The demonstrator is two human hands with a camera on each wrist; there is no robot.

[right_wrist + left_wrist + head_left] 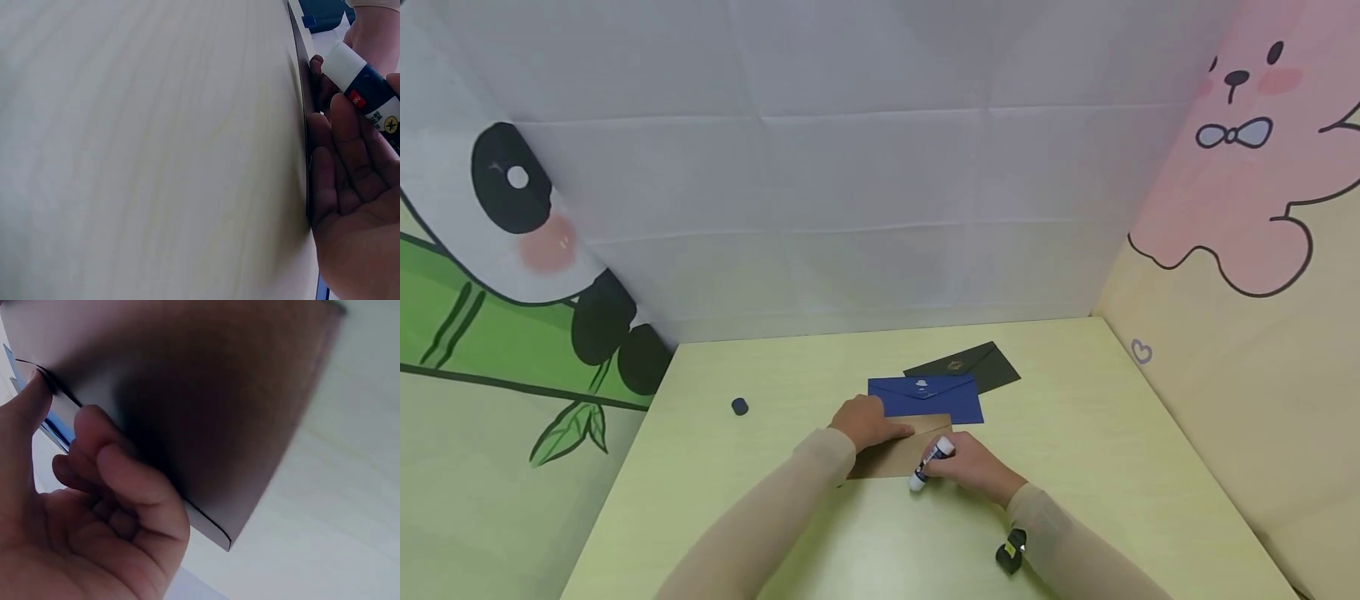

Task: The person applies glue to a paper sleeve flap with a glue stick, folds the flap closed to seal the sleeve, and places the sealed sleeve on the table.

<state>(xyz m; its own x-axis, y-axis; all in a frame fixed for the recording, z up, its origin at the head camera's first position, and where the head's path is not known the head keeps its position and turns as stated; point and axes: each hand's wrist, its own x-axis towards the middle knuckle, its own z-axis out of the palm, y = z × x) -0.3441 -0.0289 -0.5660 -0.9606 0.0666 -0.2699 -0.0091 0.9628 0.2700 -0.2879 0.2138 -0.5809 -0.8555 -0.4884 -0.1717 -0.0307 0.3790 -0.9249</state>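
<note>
A brown envelope lies on the table near the front of a loose stack. My left hand holds it at the left side; in the left wrist view, its thumb and curled fingers touch the envelope along the flap line. My right hand grips a white and navy glue stick at the envelope's lower right, tilted with one white end downward. In the right wrist view the glue stick stands above the fingers, beside the envelope's edge. Whether its tip touches paper is unclear.
Behind the brown envelope lie a blue envelope and a dark green envelope, partly overlapping. A small dark cap sits on the table's left side. A black device is at the right wrist. Walls border the pale table.
</note>
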